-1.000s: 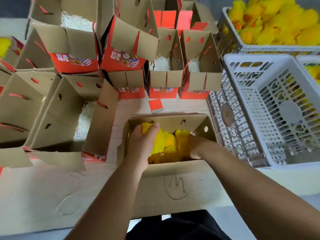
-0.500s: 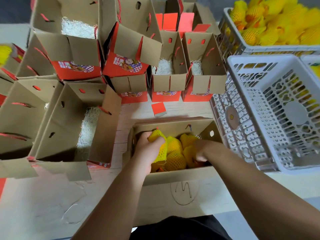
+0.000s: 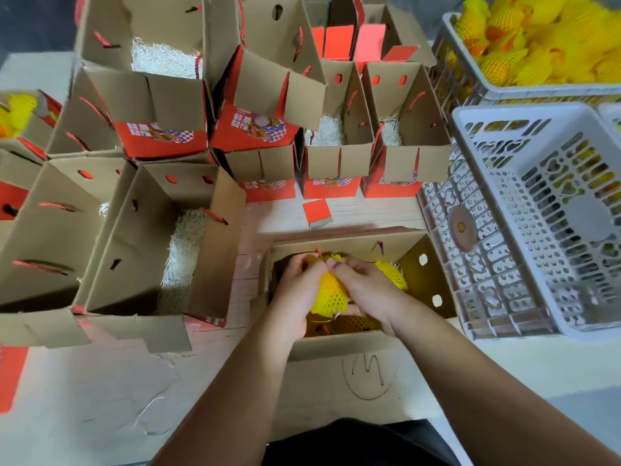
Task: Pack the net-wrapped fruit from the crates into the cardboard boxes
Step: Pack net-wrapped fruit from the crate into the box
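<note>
A yellow net-wrapped fruit (image 3: 327, 292) is held inside the open cardboard box (image 3: 339, 344) at the near centre of the tabletop (image 3: 84, 398). The grip of the left hand (image 3: 297, 290) is clamped on its left side, and the grip of the right hand (image 3: 364, 285) is closed on its top and right. More wrapped fruit (image 3: 391, 274) is seen beneath. An empty white crate (image 3: 524, 216) is placed just right of the box, with a filled crate (image 3: 470, 72) beyond it.

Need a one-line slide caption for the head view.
Both hands, left hand and right hand, grip a yellow net-wrapped fruit inside the open cardboard box, beside an empty white crate.
</note>
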`<state>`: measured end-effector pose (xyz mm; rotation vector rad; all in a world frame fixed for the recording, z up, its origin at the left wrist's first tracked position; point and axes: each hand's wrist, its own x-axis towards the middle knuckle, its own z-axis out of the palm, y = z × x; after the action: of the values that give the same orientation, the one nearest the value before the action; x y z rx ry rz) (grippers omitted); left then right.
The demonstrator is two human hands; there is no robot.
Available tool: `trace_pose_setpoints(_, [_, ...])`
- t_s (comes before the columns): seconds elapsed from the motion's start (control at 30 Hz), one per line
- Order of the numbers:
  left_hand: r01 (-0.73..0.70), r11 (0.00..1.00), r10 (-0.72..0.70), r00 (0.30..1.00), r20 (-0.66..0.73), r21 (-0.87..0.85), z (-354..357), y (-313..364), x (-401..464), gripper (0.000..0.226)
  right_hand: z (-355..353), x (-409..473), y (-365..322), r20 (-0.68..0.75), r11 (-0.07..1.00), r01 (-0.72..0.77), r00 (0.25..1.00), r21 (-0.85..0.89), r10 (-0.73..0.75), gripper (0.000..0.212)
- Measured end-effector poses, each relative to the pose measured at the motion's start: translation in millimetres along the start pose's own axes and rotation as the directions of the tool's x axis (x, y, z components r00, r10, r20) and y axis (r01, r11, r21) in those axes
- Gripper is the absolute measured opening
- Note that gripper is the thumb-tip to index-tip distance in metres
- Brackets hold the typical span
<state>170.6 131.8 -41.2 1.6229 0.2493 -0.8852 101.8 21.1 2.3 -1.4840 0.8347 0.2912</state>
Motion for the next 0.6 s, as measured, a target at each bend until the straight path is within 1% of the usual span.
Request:
trace_pose_setpoints(0.03, [-0.025, 1.000, 0.025, 1.000, -0.002, 0.004, -1, 1, 0, 0.044, 4, -1, 0, 0.030, 0.996, -0.025, 0.999, 0.087, 0.023, 0.026])
trace_pose_setpoints(0.1, [-0.070, 0.997, 0.070, 0.997, -0.011, 0.027, -4, 3, -1, 0.047, 3, 2, 4, 0.087, 0.982, -0.040, 0.996, 0.184, 0.025, 0.027])
trace_pose_setpoints(0.13, [-0.084, 0.996, 0.084, 0.996, -0.019, 0.019, -7, 2, 0, 0.045, 2, 4, 6, 0.121, 0.977, -0.052, 0.992, 0.207, 0.027, 0.032])
trace_pose_setpoints(0.2, [-0.115, 0.993, 0.115, 0.993, -0.028, -0.001, -10, 4, -1, 0.032, -3, 8, 9, 0.156, 0.979, -0.066, 0.987, 0.193, 0.036, 0.047])
trace_pose_setpoints(0.23, [-0.119, 0.993, 0.119, 0.992, -0.043, 0.001, -10, 5, -2, 0.029, -3, 11, 10, 0.171, 0.986, -0.052, 0.985, 0.158, 0.024, 0.045])
trace_pose_setpoints(0.27, [-0.122, 0.992, 0.123, 0.990, -0.066, 0.010, -10, 7, -3, 0.031, -3, 12, 10, 0.174, 0.994, -0.023, 0.985, 0.103, 0.005, 0.036])
trace_pose_setpoints(0.3, [-0.123, 0.992, 0.124, 0.988, -0.093, 0.019, -9, 9, -4, 0.034, 0, 14, 8, 0.143, 1.000, 0.007, 0.990, 0.018, -0.010, 0.028])
trace_pose_setpoints(0.33, [-0.125, 0.992, 0.127, 0.985, -0.116, 0.023, -9, 10, -6, 0.038, 5, 17, 5, 0.094, 0.998, 0.023, 0.995, -0.064, -0.016, 0.025])
trace_pose_setpoints(0.4, [-0.138, 0.990, 0.141, 0.980, -0.139, 0.025, -9, 10, -11, 0.039, 16, 28, 4, -0.013, 0.982, 0.005, 1.000, -0.189, -0.008, 0.031])
trace_pose_setpoints(0.43, [-0.142, 0.989, 0.145, 0.979, -0.147, 0.025, -9, 10, -14, 0.038, 21, 33, 3, -0.042, 0.974, -0.005, 0.999, -0.226, -0.004, 0.034])
trace_pose_setpoints(0.47, [-0.137, 0.990, 0.141, 0.978, -0.154, 0.036, -9, 8, -18, 0.039, 26, 37, 2, -0.045, 0.968, -0.005, 0.999, -0.249, -0.006, 0.034])
trace_pose_setpoints(0.53, [-0.126, 0.989, 0.137, 0.979, -0.148, 0.082, -8, 2, -26, 0.048, 31, 42, 2, -0.012, 0.959, 0.006, 1.000, -0.284, -0.010, 0.029])
trace_pose_setpoints(0.6, [-0.121, 0.987, 0.133, 0.984, -0.116, 0.110, -4, -4, -29, 0.058, 32, 46, 4, -0.029, 0.916, 0.020, 0.999, -0.401, -0.035, 0.015])
